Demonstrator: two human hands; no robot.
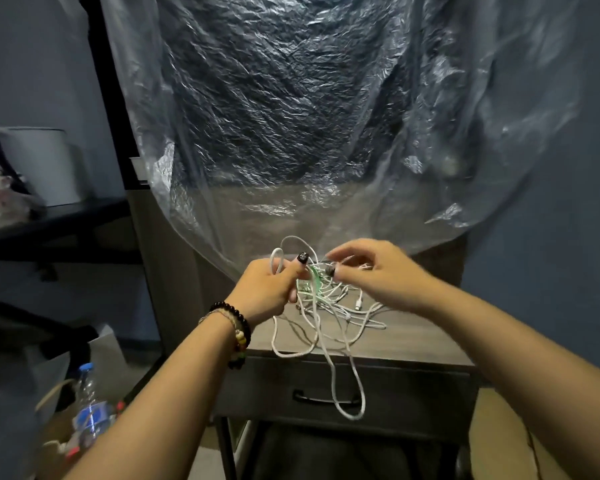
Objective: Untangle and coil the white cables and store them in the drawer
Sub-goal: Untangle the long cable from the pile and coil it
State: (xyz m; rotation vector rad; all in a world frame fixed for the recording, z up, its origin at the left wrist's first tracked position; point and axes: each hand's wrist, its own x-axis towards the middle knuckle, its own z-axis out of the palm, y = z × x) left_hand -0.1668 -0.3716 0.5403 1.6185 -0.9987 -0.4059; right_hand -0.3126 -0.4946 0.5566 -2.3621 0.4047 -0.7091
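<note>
A tangle of white cables (329,306) lies on top of a grey wooden side table (413,337), with a green strand mixed in near the top. One long loop hangs over the front edge, down across the shut drawer (413,400) and its black handle (312,398). My left hand (271,289), with bead bracelets at the wrist, is closed around a white cable loop at the tangle's left. My right hand (371,268) pinches strands at the top of the tangle between thumb and fingers.
A large clear plastic sheet (291,116) hangs behind the table and drapes onto its back. A dark shelf (49,220) with a white container stands at the left. A bag with a water bottle (87,403) sits on the floor at lower left.
</note>
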